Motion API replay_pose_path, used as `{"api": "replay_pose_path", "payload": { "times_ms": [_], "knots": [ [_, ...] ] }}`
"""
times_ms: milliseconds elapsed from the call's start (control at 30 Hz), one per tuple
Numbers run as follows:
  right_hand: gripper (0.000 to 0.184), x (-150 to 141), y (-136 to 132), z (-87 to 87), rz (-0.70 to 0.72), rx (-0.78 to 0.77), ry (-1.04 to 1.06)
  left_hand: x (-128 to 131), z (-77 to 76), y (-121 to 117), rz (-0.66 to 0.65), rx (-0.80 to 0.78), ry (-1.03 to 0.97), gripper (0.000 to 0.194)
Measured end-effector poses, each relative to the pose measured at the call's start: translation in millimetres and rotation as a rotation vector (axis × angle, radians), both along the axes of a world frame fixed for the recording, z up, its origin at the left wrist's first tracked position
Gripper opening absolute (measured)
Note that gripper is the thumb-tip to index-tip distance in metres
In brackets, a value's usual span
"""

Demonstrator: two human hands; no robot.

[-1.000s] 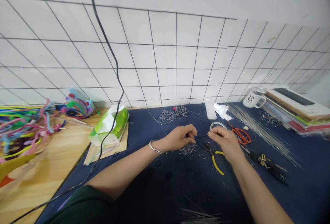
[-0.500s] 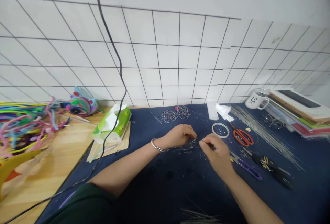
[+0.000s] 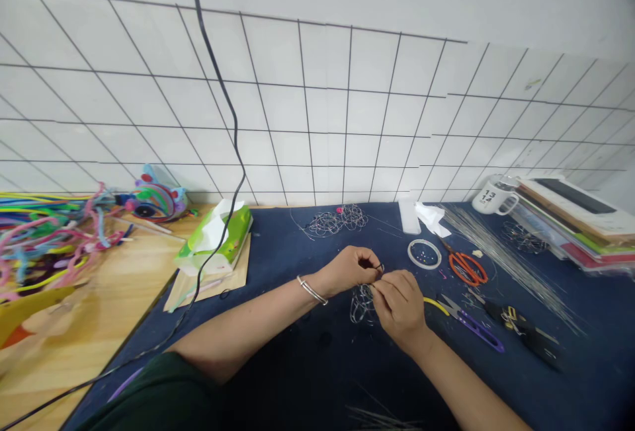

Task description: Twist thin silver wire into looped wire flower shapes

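My left hand (image 3: 353,267), with a silver bangle at its wrist, is closed in a pinch in the middle of the dark blue cloth. My right hand (image 3: 401,302) is pinched too, its fingertips meeting the left ones. From where they meet hangs a looped piece of thin silver wire (image 3: 362,304). A small dark tip shows at the left fingertips; what it belongs to I cannot make out. Farther back lies a tangled coil of wire (image 3: 327,223) with a pink spot. To the right of my hands sits a round white dish (image 3: 424,254) with small beads.
Orange-handled scissors (image 3: 467,268), purple snips (image 3: 480,334) and black pliers (image 3: 530,335) lie at right, near long straight wires (image 3: 510,262). Behind stand a mug (image 3: 491,198) and stacked papers (image 3: 575,219). Left are a tissue pack (image 3: 233,236), pipe cleaners (image 3: 59,239) and a hanging black cable (image 3: 233,120).
My hands were apart and have come together, the right one moving left. The looped wire, earlier low behind the hands, now hangs from them. A yellow curved handle is now more exposed.
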State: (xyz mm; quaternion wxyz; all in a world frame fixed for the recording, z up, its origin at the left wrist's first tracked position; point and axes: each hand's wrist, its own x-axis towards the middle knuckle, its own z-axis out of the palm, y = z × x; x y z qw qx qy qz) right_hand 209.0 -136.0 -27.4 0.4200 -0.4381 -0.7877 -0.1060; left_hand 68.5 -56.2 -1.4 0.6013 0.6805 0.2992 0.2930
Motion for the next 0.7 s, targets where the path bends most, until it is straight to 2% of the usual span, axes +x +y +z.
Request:
{"api": "replay_pose_path", "payload": {
  "times_ms": [267, 400, 567, 700],
  "knots": [
    [0.016, -2.1, 1.9, 0.3, -0.053, -0.078, 0.085, -4.2, 3.6, 3.3, 0.052, 0.350, 0.179, 0.016],
    [0.018, 0.2, 4.7, -3.9, -0.065, -0.091, 0.083, -4.6, 4.2, 3.8, 0.130, 0.501, 0.184, 0.014],
    [0.019, 4.9, 10.0, -5.7, -0.032, -0.048, 0.064, -4.7, 3.2, 1.7, 0.051, 0.422, 0.185, 0.016],
    [0.015, 6.4, 12.6, -4.7, -0.009, -0.096, 0.120, -2.9, -1.2, 0.5, 0.051, 0.354, 0.151, 0.015]
  ]
}}
